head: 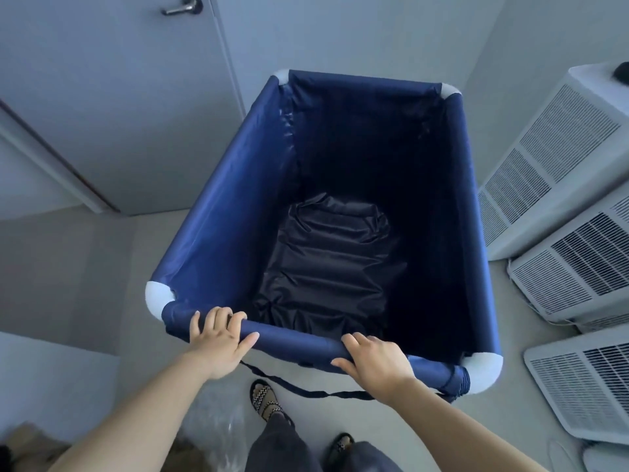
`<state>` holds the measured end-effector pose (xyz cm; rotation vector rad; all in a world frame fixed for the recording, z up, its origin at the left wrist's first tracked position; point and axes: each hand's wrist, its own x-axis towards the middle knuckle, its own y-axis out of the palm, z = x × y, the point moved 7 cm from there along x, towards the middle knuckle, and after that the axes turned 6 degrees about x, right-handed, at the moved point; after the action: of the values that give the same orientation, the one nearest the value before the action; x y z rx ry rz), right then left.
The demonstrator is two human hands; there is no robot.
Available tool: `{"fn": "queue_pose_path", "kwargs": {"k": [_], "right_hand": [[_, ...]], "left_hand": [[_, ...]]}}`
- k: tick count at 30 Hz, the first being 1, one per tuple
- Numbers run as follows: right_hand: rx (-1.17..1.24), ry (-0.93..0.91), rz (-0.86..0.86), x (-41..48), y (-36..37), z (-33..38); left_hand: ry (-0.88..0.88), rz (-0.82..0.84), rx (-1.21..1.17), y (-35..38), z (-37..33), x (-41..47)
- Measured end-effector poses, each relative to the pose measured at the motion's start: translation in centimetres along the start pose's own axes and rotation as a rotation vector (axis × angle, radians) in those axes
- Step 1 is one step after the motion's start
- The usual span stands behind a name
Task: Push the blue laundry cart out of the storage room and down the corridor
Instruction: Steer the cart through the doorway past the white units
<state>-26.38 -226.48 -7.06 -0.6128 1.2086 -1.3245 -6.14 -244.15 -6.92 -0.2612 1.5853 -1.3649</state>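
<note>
The blue laundry cart (pixel 218 206) fills the middle of the view, a fabric bin on a frame with white corner joints. Its inside holds nothing but a dark crumpled fabric bottom (pixel 326 264). My left hand (pixel 221 345) grips the near rim bar toward its left end. My right hand (pixel 374 361) grips the same bar toward its right end. A dark strap (pixel 306 390) hangs loose below the near rim.
A grey door (pixel 112 97) with a lever handle (pixel 183 6) stands ahead on the left. Several white air-conditioner units (pixel 561 185) line the right side, close to the cart. Clear plastic wrap (pixel 218 434) and a cardboard box (pixel 27 447) lie on the floor at the lower left.
</note>
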Motion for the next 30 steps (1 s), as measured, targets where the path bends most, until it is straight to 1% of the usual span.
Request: {"fn": "queue_pose_path", "kwargs": {"k": [8, 10, 13, 14, 17, 21, 23, 25, 28, 30], "right_hand": [[-0.024, -0.035, -0.022, -2.1, 0.5, 0.6], [-0.021, -0.03, -0.03, -2.4, 0.5, 0.5], [-0.01, -0.03, -0.042, -2.5, 0.5, 0.6], [0.005, -0.027, -0.043, -2.5, 0.4, 0.5], [0.078, 0.016, -0.027, -2.3, 0.4, -0.2], [0.228, 0.106, 0.032, -1.5, 0.3, -1.1], [0.167, 0.108, 0.06, -1.1, 0.3, -0.8], [0.093, 0.111, 0.027, -0.9, 0.2, -0.4], [0.062, 0.13, -0.095, -0.9, -0.2, -0.2], [0.033, 0.142, -0.146, -0.8, -0.4, -0.2]], "left_hand": [[-0.032, -0.004, 0.019, 1.1, -0.6, -2.9], [-0.022, -0.114, 0.027, 0.6, -0.7, -3.5], [0.038, -0.347, -0.016, -1.4, -0.9, -4.2], [0.075, -0.371, -0.029, -1.7, -1.1, -4.0], [0.17, -0.297, -0.005, -1.0, -2.3, -2.9], [0.176, -0.179, 0.024, -0.6, -2.6, -1.3], [0.19, -0.157, 0.047, -0.6, -2.5, -0.8], [0.209, -0.214, 0.071, -1.1, -2.5, -0.7], [0.25, -0.359, 0.106, -1.9, -2.6, -0.7], [0.291, -0.419, 0.083, -2.3, -2.5, -0.3]]}}
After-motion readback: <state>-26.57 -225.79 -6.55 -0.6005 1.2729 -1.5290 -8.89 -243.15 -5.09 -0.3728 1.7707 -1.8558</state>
